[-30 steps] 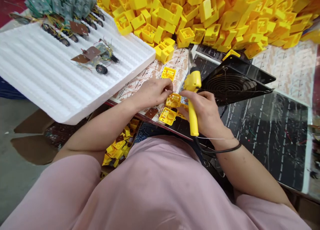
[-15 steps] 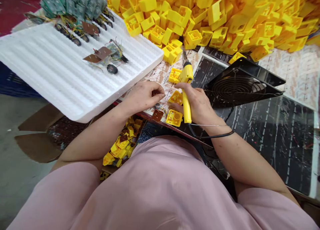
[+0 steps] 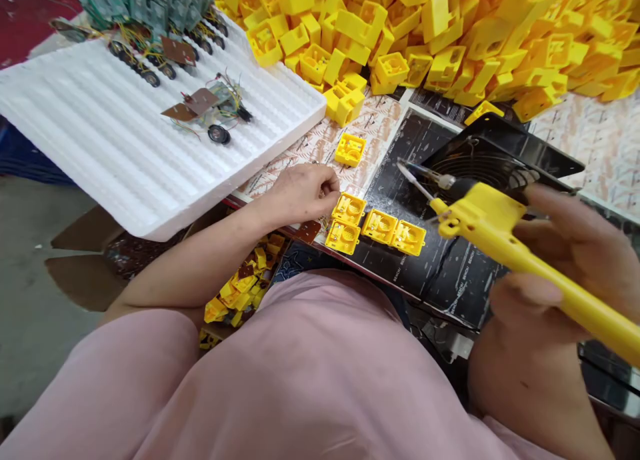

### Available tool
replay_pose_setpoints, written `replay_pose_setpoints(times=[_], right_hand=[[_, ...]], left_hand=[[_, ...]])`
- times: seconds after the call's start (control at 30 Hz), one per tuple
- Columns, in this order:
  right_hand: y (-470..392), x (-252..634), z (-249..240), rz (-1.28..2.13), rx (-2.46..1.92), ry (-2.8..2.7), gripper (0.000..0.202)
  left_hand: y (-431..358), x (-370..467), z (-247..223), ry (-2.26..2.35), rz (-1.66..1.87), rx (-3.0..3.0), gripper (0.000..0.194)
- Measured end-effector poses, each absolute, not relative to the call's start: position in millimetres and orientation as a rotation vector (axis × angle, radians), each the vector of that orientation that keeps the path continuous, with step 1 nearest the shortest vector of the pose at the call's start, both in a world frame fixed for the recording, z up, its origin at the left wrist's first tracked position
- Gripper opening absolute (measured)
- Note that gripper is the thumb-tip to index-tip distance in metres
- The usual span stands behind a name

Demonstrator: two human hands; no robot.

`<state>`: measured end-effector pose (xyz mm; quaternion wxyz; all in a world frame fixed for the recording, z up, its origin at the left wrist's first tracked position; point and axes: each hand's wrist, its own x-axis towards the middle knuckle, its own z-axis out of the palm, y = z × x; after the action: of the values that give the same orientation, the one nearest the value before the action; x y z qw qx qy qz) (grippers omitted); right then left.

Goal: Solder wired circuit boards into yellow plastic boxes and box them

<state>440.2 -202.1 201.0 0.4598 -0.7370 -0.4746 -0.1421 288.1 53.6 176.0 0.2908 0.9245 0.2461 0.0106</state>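
My right hand [image 3: 555, 267] is wrapped round a yellow soldering gun [image 3: 505, 237], raised close to the camera at the right, its metal tip pointing left. My left hand [image 3: 305, 192] rests over the bench edge with its fingers curled in a pinch; whatever lies between them is hidden. Its fingertips are beside a small yellow plastic housing [image 3: 349, 208]. Another housing [image 3: 343, 237] sits just below that one, and a touching pair, including this housing [image 3: 409, 238], lies to the right. Partly under my left hand shows a brown circuit board [image 3: 307, 232]. One more housing [image 3: 350, 150] stands farther back.
A white foam tray [image 3: 145, 153] at the left bears green and brown boards [image 3: 193, 105] with wires and small round speakers [image 3: 219, 134]. Yellow housings [image 3: 360, 30] are heaped along the back. A black fan [image 3: 480, 153] stands behind the soldering gun. More yellow parts [image 3: 243, 287] lie below the bench edge.
My right hand has swung right and up towards the camera with the soldering gun, uncovering the yellow housings. My left hand has shifted slightly right.
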Motion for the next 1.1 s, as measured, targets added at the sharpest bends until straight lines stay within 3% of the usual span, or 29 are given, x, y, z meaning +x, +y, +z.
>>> replay_pose_setpoints(times=[0.1, 0.27, 0.4, 0.53, 1.1], right_hand=[[-208, 435, 186, -0.457, -1.71, -1.01, 0.039], [-206, 419, 170, -0.258, -1.804, -1.307, 0.046], [-198, 417, 169, -0.328, -1.658, -1.451, 0.026], [-188, 420, 166, -0.325, -1.607, -1.545, 0.02], [-186, 427, 186, -0.425, -1.67, -1.677, 0.022]], left_hand=[[51, 290, 176, 0.652, -0.027, 2.56, 0.026], [49, 293, 179, 0.641, -0.11, 2.672, 0.032], [48, 294, 184, 0.656, -0.187, 2.702, 0.033], [48, 296, 186, 0.648, -0.232, 2.75, 0.032], [48, 299, 189, 0.639, -0.268, 2.826, 0.03]])
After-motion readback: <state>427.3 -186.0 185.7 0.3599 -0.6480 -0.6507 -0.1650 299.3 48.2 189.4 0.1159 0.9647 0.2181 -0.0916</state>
